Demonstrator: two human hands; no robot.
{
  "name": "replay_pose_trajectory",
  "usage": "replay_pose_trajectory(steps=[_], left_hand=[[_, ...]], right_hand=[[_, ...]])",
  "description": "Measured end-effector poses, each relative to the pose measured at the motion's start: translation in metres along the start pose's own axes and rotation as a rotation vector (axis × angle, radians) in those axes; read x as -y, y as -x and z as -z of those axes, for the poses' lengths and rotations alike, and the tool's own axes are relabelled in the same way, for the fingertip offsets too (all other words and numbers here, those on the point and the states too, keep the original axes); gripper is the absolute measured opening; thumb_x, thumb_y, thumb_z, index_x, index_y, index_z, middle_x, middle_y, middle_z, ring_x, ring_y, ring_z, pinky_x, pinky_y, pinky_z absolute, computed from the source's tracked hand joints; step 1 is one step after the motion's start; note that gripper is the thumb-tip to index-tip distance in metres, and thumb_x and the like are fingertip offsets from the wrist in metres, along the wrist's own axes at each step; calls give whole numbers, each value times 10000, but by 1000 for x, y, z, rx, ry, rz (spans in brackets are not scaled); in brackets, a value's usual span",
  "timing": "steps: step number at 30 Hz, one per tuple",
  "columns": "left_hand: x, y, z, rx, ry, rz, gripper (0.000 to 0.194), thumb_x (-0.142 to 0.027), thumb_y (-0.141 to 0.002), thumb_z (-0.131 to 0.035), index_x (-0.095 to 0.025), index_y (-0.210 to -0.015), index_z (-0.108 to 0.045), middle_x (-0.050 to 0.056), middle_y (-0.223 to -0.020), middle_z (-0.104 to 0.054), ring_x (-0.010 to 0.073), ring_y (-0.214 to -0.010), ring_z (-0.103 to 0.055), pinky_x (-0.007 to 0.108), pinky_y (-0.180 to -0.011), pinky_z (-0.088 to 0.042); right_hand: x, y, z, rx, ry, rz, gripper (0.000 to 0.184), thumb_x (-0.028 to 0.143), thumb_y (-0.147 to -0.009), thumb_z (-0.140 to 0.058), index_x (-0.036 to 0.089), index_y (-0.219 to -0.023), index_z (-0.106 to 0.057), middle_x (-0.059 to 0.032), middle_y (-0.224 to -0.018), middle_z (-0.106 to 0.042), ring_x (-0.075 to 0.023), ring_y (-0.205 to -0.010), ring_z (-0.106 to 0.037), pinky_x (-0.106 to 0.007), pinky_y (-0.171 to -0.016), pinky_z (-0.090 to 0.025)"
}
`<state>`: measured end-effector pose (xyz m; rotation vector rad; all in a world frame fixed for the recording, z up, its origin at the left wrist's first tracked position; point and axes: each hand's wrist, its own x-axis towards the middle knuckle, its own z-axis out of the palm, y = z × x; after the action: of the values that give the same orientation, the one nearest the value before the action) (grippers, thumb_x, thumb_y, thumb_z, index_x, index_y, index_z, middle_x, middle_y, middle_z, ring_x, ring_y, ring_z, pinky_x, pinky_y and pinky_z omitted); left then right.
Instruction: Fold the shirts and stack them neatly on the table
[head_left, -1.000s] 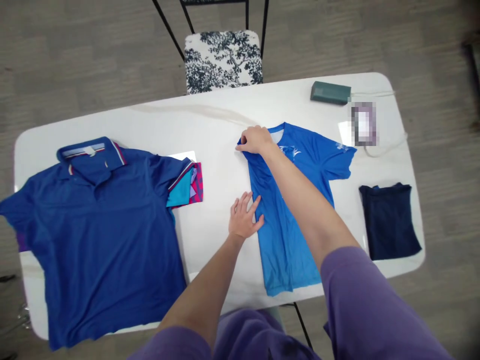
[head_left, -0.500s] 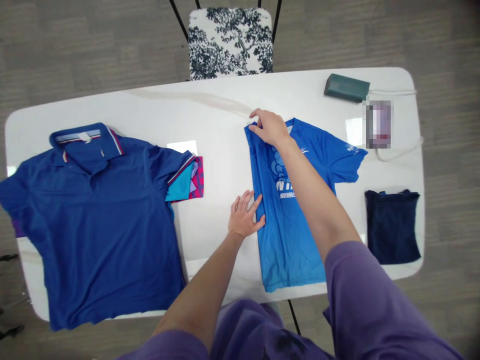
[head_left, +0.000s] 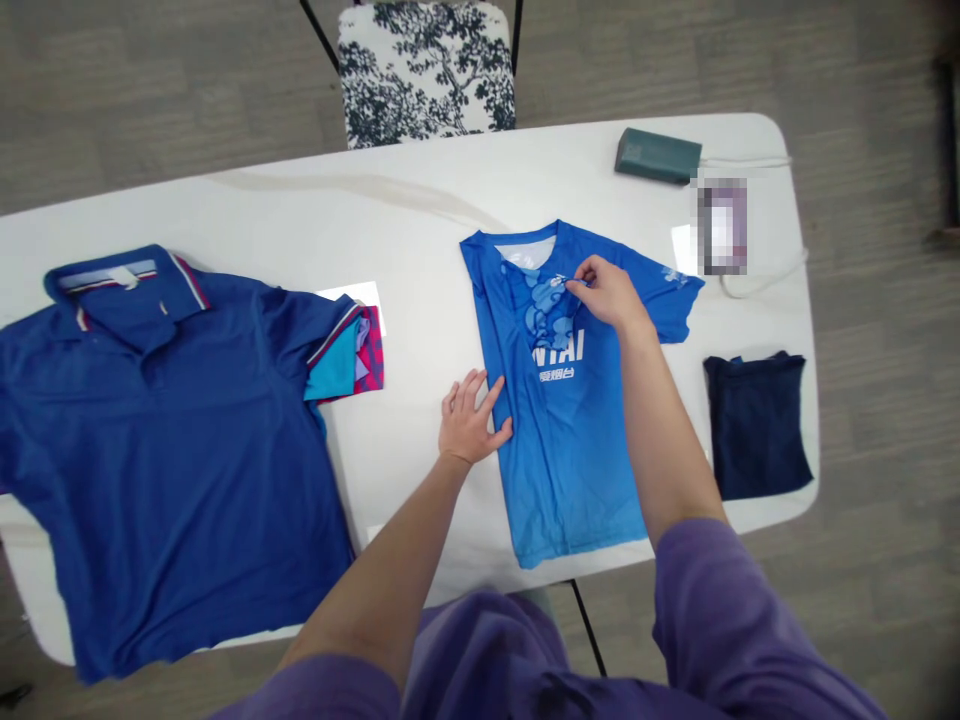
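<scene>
A blue T-shirt (head_left: 577, 450) with white lettering and a lighter blue print lies front up, its left side folded in and its right sleeve spread out. My right hand (head_left: 609, 292) pinches the cloth at the chest, just beside the print. At the shirt's left edge rests my left hand (head_left: 472, 418), fingers spread, thumb and fingertips touching the fabric and the palm over the table. A dark blue polo shirt (head_left: 187, 450) with a striped collar lies spread out at the left, over other folded garments (head_left: 371, 350) in teal, lilac and pink.
On the white table (head_left: 420, 270), a folded navy garment (head_left: 757, 430) lies at the right. Behind it are a dark green box-like case (head_left: 658, 157), a blurred-out phone-like item (head_left: 724, 228) and a white cable (head_left: 757, 290). A patterned chair (head_left: 427, 70) stands at the far side.
My right hand has moved from the shirt's upper left shoulder rightward to the chest and pinches cloth there. The neckline is now uncovered. My left hand stays at the left edge; the view has shifted slightly.
</scene>
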<state>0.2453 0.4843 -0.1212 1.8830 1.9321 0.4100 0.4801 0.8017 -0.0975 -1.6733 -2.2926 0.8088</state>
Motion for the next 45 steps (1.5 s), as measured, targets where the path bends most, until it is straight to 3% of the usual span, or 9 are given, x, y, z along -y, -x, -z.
replay_pose_trajectory(steps=[3,8,13,17,22,27,33,40,45], left_hand=[[-3,1,-1,9,0,3,876,-498,-910,-748,-365,-1728,-463,90,-1787,-419,378,-1674,-368,586,-1391,-234],[-6,1,-4,15,-2,7,906,-535,-898,-759,-341,-1731,-461,109,-1792,-407,398,-1673,-364,594,-1385,-224],[-6,-1,-6,31,-3,-1,933,-584,-895,-754,-328,-1738,-448,130,-1807,-374,414,-1679,-345,610,-1383,-202],[-9,0,-7,52,9,16,967,-609,-880,-765,-334,-1745,-431,133,-1818,-348,427,-1685,-323,618,-1383,-189],[-17,3,-8,42,-18,8,993,-638,-882,-757,-322,-1756,-405,141,-1824,-334,425,-1693,-296,625,-1378,-177],[-26,8,-8,71,-95,2,978,-684,-936,-684,-324,-1778,-342,130,-1847,-276,411,-1710,-248,636,-1366,-195],[-41,8,9,60,-59,48,805,-678,-1023,-549,-346,-1745,-417,140,-1777,-406,409,-1654,-354,636,-1297,-323],[-85,-107,20,62,-24,-216,702,-593,-1084,-425,-353,-1744,-420,71,-1817,-368,372,-1728,-198,609,-1377,-174],[-136,-164,9,134,-98,-359,644,-638,-1057,-488,-325,-1613,-581,95,-1749,-469,370,-1711,-245,638,-1388,-77]], right_hand=[[-3,8,10,8,-20,-118,233,364,-1049,-636,174,-1177,-681,-97,-1036,-761,-206,-880,-630,-393,-903,-504],[21,69,11,-266,-17,-73,331,399,-1085,-603,188,-1340,-624,-150,-1257,-708,-262,-1107,-647,-423,-1007,-521],[51,246,-32,-68,-97,-124,285,534,-1096,-578,300,-1216,-685,-103,-1053,-730,-319,-991,-697,-491,-908,-565],[54,403,-83,1,-153,-262,392,550,-1047,-625,373,-1395,-660,-130,-1099,-710,-393,-1037,-708,-599,-899,-613],[46,509,-124,-101,-104,-301,633,568,-1039,-634,456,-1642,-474,-167,-1298,-654,-444,-1161,-667,-692,-952,-611],[32,551,-135,-147,41,-353,602,569,-1094,-582,272,-1617,-562,-181,-1339,-642,-358,-1194,-621,-590,-1020,-582],[37,585,-127,-165,156,-320,426,428,-1129,-541,385,-1522,-699,-152,-1430,-648,-316,-1134,-620,-523,-987,-560],[38,600,-104,-205,132,-349,488,489,-1100,-591,380,-1573,-644,-158,-1422,-660,-350,-1142,-638,-523,-978,-546],[-6,589,-59,-357,78,-501,555,501,-1078,-625,281,-1587,-602,-181,-1389,-644,-354,-1211,-628,-537,-1051,-507]])
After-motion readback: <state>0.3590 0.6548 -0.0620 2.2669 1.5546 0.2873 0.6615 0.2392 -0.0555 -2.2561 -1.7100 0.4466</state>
